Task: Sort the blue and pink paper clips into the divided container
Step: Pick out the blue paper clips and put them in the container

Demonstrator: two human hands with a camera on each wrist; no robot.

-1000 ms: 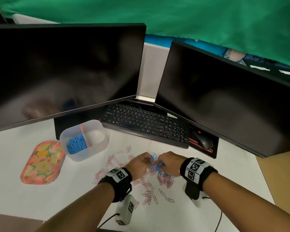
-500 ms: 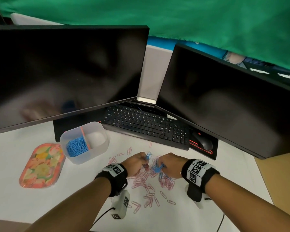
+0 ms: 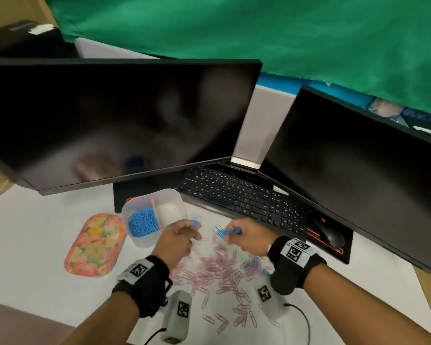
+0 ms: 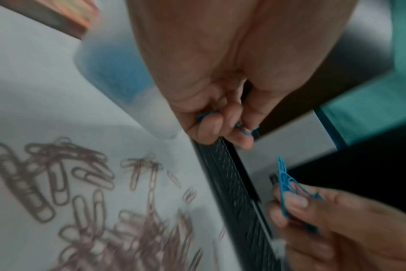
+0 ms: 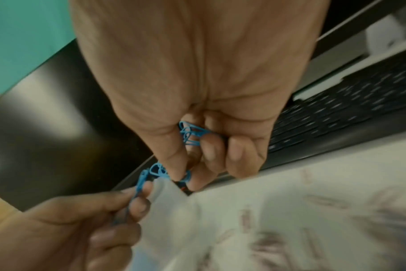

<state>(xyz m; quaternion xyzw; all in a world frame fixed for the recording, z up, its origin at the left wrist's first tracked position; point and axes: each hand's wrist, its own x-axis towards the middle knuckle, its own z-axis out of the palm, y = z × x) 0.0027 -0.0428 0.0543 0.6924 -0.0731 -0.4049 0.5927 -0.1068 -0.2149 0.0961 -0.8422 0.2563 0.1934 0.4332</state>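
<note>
My left hand pinches a few blue clips just right of the divided container. In the left wrist view its curled fingers hold blue clips. My right hand grips a bunch of blue clips, which the right wrist view shows between thumb and fingers. The container's left compartment holds a heap of blue clips; its right compartment looks empty. Many pink clips lie on the table below both hands, with a few blue clips among them.
Two dark monitors stand behind, with a black keyboard and a mouse under them. A floral tray lies left of the container. Two marked grey units with cables rest near my wrists.
Both hands have lifted off the pile and drawn apart, each with blue clips. My left hand has moved left toward the container.
</note>
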